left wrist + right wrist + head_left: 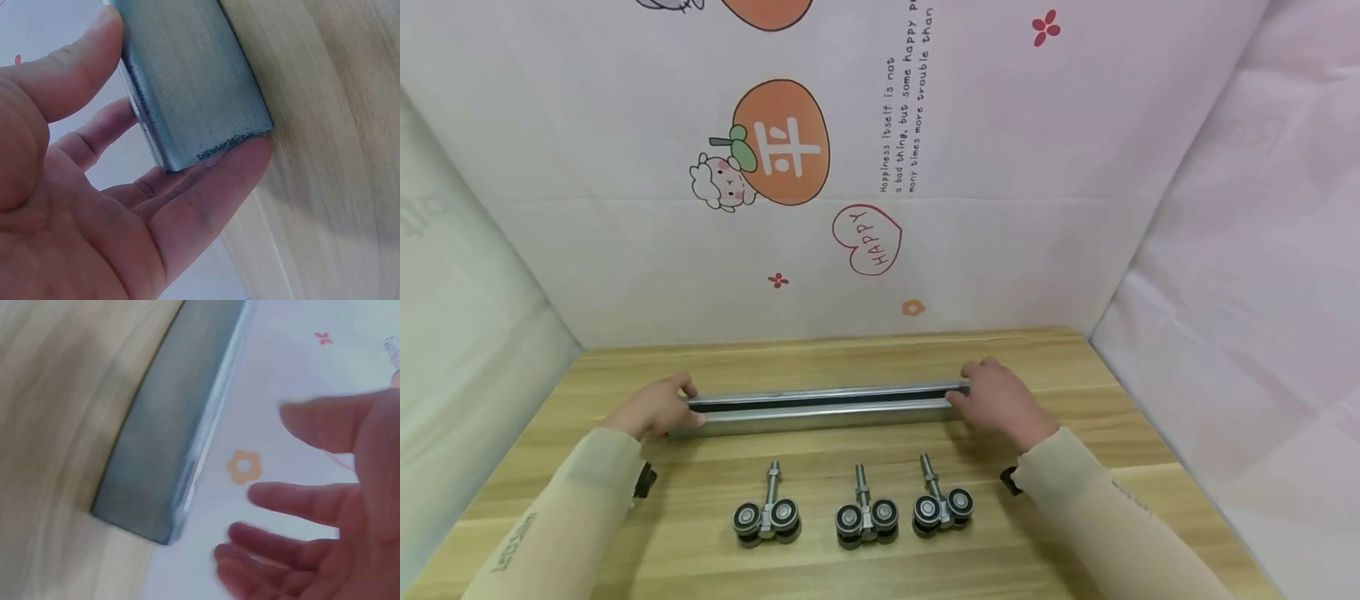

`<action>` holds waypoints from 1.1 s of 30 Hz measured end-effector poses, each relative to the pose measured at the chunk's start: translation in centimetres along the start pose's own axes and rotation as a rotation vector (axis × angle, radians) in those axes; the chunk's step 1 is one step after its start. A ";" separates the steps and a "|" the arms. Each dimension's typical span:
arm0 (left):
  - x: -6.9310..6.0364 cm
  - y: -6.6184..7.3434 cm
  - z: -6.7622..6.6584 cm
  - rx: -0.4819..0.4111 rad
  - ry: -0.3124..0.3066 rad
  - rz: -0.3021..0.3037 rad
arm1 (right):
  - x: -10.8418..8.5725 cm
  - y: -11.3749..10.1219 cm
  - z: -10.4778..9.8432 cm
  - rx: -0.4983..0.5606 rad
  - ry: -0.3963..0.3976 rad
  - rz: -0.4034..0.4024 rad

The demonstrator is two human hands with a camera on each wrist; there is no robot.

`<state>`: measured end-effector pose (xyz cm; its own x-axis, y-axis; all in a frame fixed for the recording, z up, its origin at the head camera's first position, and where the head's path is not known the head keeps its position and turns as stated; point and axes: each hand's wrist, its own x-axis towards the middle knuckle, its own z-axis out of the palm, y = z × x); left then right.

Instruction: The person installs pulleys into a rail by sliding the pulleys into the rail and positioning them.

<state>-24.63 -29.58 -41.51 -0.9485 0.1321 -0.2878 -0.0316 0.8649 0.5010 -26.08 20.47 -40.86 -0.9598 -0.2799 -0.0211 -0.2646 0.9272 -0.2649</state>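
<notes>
A silvery metal rail (820, 410) with a dark slot along its top lies crosswise on the wooden table. At its left end my left hand (658, 407) holds it, thumb (103, 37) against the upper edge and fingers around the end. My right hand (1000, 402) hovers by the right end; in the right wrist view its fingers (294, 503) are spread and stand apart from the rail (169, 437). Nearer to me sit three roller trolleys with upright bolts: a left one (767, 523), a middle one (867, 522) and a right one (942, 511).
A wooden tabletop (820, 467) carries everything. Behind it rises a white printed sheet (1000, 208), with more white sheeting on the left (460, 292) and on the right (1247, 333).
</notes>
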 end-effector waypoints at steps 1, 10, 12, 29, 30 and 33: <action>0.1 0.0 0.0 0.002 0.000 0.001 | -0.1 -0.2 -0.1 -0.001 0.038 -0.017; -0.1 0.3 -0.2 -0.019 -0.006 -0.009 | -0.9 -1.2 -0.1 0.360 -0.203 -0.148; -0.2 0.4 -0.2 -0.016 -0.005 -0.008 | -1.1 -1.0 0.3 0.457 -0.311 -0.114; -0.3 -0.1 0.1 -0.011 -0.017 -0.022 | -1.1 0.0 3.4 0.933 -0.598 -0.026; -0.3 0.0 0.1 -0.006 -0.017 -0.022 | -1.2 0.0 3.5 0.949 -0.603 -0.022; -0.5 0.2 0.1 0.009 -0.021 -0.026 | -1.3 -0.1 3.8 0.994 -0.608 -0.002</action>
<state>-24.18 -29.47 -41.36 -0.9407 0.1191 -0.3175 -0.0533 0.8726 0.4855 -24.43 19.84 -44.46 -0.6852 -0.6042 -0.4067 0.1822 0.3985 -0.8989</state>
